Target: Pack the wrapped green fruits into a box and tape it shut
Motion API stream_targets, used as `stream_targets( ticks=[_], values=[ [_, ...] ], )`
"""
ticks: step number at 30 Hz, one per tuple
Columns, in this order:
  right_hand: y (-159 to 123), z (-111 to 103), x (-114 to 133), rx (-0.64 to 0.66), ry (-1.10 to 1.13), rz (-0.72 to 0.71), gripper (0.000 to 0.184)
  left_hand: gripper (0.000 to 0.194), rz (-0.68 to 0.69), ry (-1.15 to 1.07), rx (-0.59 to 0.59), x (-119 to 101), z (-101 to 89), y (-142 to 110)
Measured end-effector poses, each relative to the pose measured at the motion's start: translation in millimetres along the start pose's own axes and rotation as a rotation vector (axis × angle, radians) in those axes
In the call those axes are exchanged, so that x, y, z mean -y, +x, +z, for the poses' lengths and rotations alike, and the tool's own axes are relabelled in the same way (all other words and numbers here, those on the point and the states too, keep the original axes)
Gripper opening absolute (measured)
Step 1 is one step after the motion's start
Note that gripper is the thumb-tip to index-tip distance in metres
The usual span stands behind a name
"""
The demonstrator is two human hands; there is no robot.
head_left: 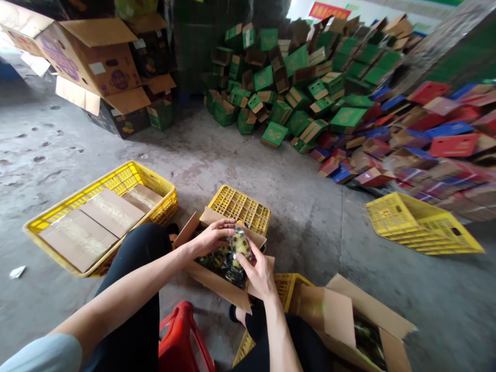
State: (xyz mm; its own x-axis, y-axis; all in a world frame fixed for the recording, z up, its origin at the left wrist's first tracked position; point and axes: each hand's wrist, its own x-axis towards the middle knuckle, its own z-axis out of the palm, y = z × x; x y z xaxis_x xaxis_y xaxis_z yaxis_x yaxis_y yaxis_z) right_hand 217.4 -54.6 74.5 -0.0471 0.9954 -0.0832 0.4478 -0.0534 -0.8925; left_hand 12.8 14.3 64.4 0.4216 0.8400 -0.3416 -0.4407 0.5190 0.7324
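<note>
R grip [260,269] on wrapped pkg [242,245], L grip [214,236] adj., ctn [217,287] below

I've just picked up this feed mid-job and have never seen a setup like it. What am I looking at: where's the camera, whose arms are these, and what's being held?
There is no machine here: these are a person's two bare hands. The single picture comes from a camera worn on that person's head, looking forward and down. The right hand holds a clear-wrapped pack, yellowish with dark spots. The left hand is at its upper end; whether it grips too is unclear. Below them is an open cardboard box with more wrapped packs inside. On the concrete floor, to the left, a yellow crate holds taped boxes. Farther off lies a heap of green boxes.
</note>
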Motion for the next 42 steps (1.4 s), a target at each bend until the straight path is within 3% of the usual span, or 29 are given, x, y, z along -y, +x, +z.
stream_targets(
  ticks=[5, 16, 25, 29, 35, 39, 42],
  values=[
    [-3.6, -0.5, 5.5, 0.035, 0.037, -0.008, 0.056, 0.054, -0.060, 0.183, 0.102, -8.1, 3.1, -5.1],
    [0.8, -9.0, 6.0, -0.172, 0.146, -0.010, 0.031, 0.059, -0.005, 0.090, -0.070, -2.3, 3.3, -4.1],
    [0.1, -8.7, 6.0, -0.262, 0.315, 0.062, 0.031, 0.058, -0.027, 0.074, -0.027, -0.1, 4.7, 0.0],
    [-1.0, -11.1, 2.1, -0.261, 0.306, 0.053, 0.029, 0.061, -0.101, 0.115, -0.036, 1.4, -0.3, 0.9],
    [-0.5, -14.6, 1.3, -0.247, 0.235, 0.000, 0.025, 0.080, -0.372, 0.116, -0.003, 0.8, -4.5, 0.1],
    [0.6, -15.7, 1.3, -0.164, 0.209, -0.093, 0.020, 0.076, -0.373, 0.011, 0.004, -2.8, -5.0, 1.0],
    [1.0, -15.3, 1.0, -0.122, 0.228, -0.119, 0.020, 0.064, -0.285, -0.029, 0.030, -4.9, -5.8, 0.5]
  ],
)
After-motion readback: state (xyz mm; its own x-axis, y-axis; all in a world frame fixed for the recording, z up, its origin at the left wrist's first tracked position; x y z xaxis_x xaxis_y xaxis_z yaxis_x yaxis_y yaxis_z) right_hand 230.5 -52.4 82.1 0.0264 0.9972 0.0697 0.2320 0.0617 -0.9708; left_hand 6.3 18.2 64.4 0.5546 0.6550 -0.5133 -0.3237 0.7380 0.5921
